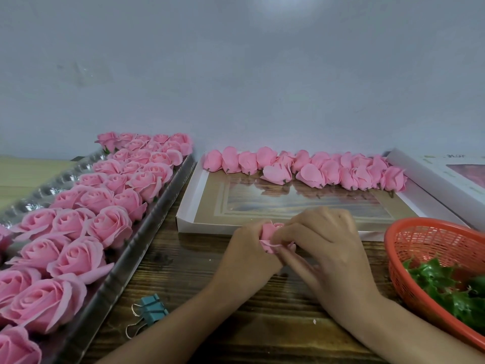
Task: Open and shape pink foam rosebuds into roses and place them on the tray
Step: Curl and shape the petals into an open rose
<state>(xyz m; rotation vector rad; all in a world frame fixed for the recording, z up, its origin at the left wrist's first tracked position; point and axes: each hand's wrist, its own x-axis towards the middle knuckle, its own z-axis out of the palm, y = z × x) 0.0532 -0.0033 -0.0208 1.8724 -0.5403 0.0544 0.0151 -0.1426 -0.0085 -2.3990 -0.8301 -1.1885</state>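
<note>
At table centre: I see my left hand (245, 254) and right hand (328, 248) together over the table (199, 279).
Fingers: both sets grasping one pink rosebud (271, 232), pinching its outer petals.
Tray (126, 261): at 9 o'clock, rows of opened roses (105, 195).
Box lid (189, 206): at 12 o'clock, closed buds (309, 166) along its far edge.
Basket (430, 240): at 3 o'clock, green leaves (446, 290) inside.
</note>
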